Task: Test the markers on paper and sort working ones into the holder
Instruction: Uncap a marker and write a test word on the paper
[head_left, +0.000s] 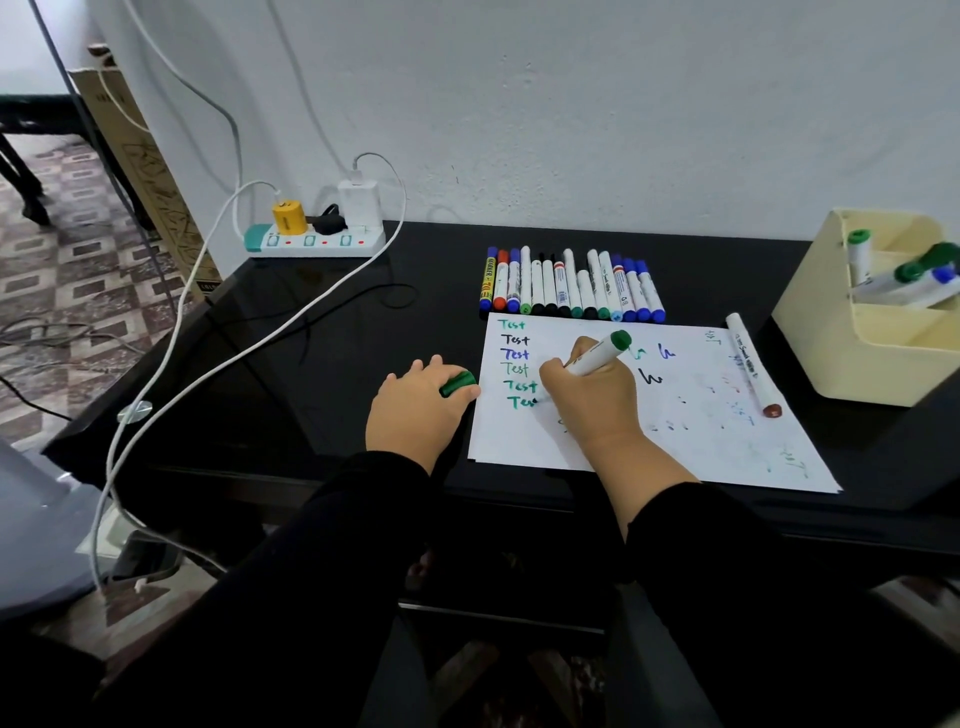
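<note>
From the head view, the right hand (587, 400) grips a white plastic marker with a green end (597, 356), its tip on the white paper sheet (649, 447), writing a sixth "Test". The left hand (415, 405) pinches the ribbed green cap (457, 383) just beside the sheet. The paper lies loose on the glossy black tabletop (311, 364), so I judge it could slide and smear the wet ink. Smooth capped markers in a row (571, 286) could roll. The cream plastic holder (872, 353) stands well apart, right.

Soft, even, cool light; wide-angle bending at edges; faint glare on black tabletop (322, 364)
</note>
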